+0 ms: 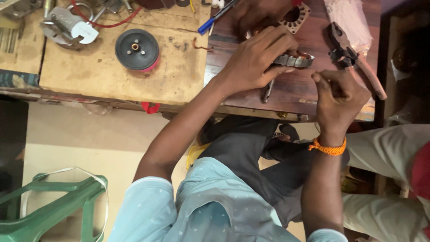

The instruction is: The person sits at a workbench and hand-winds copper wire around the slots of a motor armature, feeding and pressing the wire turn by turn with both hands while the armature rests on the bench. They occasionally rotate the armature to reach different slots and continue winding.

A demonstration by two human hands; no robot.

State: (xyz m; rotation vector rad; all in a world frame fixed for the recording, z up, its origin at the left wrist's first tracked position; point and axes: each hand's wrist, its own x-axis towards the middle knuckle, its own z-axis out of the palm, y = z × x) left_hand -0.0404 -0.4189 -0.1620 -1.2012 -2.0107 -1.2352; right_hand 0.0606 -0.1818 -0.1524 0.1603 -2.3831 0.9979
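A wooden workbench (107, 71) fills the upper part of the view, with a person in a pale blue shirt leaning over its front edge. A green plastic stool (53, 206) stands on the floor, lower left. On the bench lie a black round pulley wheel (137, 49), pliers (354, 62) at right, and a blue pen (215, 19). The left hand (257, 60) curls its fingers around a ringed metal stator core (294, 60) wound with copper, pressing it to the bench near the edge. The right hand (338, 96) is closed in a loose fist just beside it; whether it pinches a wire cannot be told. Judging from this, the core could slip off the edge, or thin winding could snap under a hard pull
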